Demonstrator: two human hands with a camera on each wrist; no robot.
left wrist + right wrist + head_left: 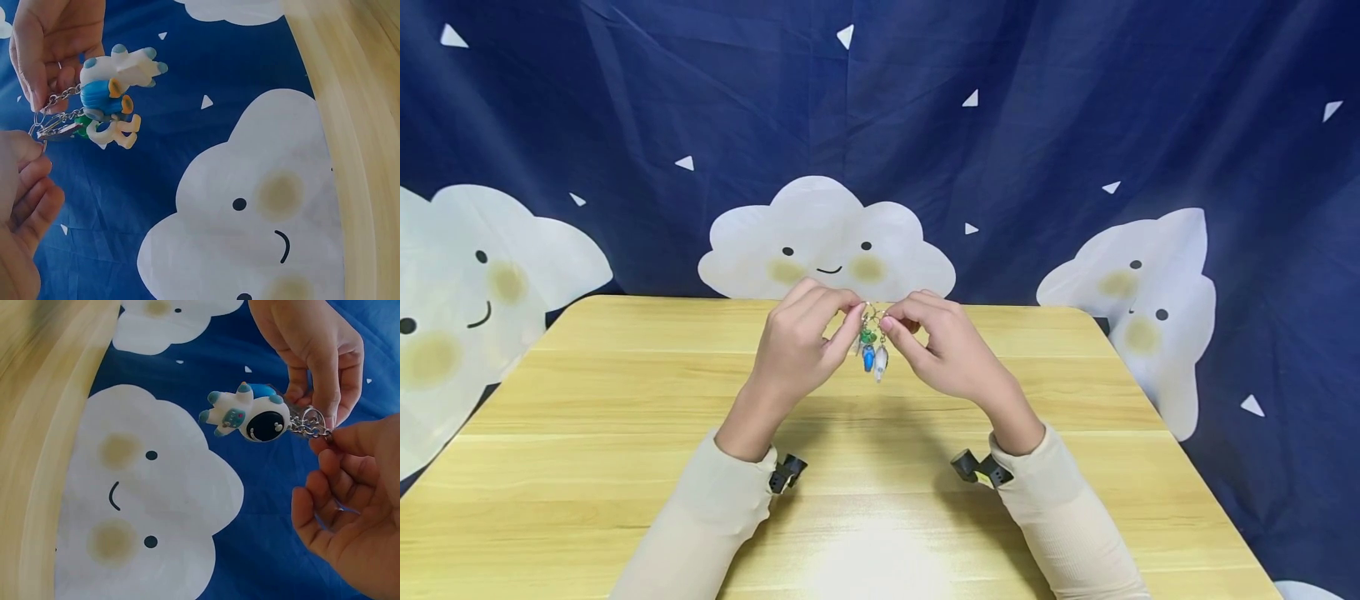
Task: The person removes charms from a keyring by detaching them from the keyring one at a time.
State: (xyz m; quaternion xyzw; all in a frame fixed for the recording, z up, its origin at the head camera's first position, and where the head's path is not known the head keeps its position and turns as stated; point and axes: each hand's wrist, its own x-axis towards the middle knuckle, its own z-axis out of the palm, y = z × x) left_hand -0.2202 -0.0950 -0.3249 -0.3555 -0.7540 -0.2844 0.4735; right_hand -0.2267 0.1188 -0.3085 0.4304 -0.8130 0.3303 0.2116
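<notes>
Above the table, both hands pinch the metal rings of a keychain [310,419] between thumb and fingertips. My left hand [801,337] grips it from the left, my right hand [943,342] from the right, with fingertips close together. Short chains [65,94] carry small charms that hang below the fingers. One is a white astronaut figure [267,426] with a dark visor and teal-tipped limbs. Beside it are a blue piece [99,97] with orange ends and a cream-legged figure [122,134] near a green bit. Fingers partly hide the rings.
A light wooden table [625,500] spreads beneath the hands. Behind it hangs a dark blue curtain [910,125] printed with smiling white clouds and triangles. Small black cameras [787,473] sit on both wrists, over cream sleeves [700,508].
</notes>
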